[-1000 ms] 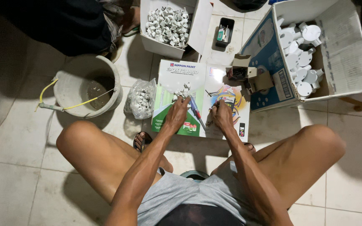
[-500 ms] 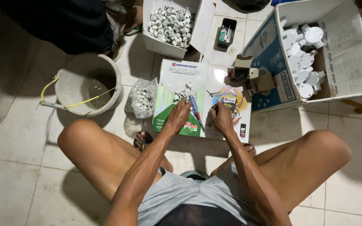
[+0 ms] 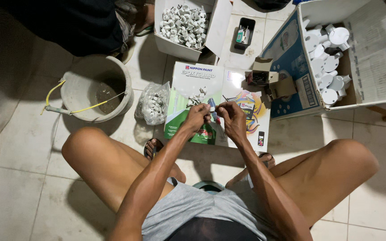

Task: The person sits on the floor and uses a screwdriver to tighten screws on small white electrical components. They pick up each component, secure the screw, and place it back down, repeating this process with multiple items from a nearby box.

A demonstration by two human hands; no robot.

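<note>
I sit low over a tiled floor with my knees spread. My left hand (image 3: 197, 117) and my right hand (image 3: 232, 117) meet over two colourful paper brochures (image 3: 188, 89) laid on the floor. Both hands pinch a small white piece between the fingertips; it is too small to make out. A blue-handled tool (image 3: 213, 109) lies on the brochures just under my hands. A small heap of white plastic clips (image 3: 197, 96) rests on the paper beyond my left hand.
A dirty grey bucket (image 3: 79, 78) with a yellow wire stands left. A clear bag of white parts (image 3: 152, 106) lies beside the brochures. A white box of clips (image 3: 182, 44), a small black tray (image 3: 245, 33), a brown carton (image 3: 264, 73) and a big carton of round white fittings (image 3: 371, 53) sit behind.
My hands have drawn slightly closer together over the brochures. Nothing else has shifted.
</note>
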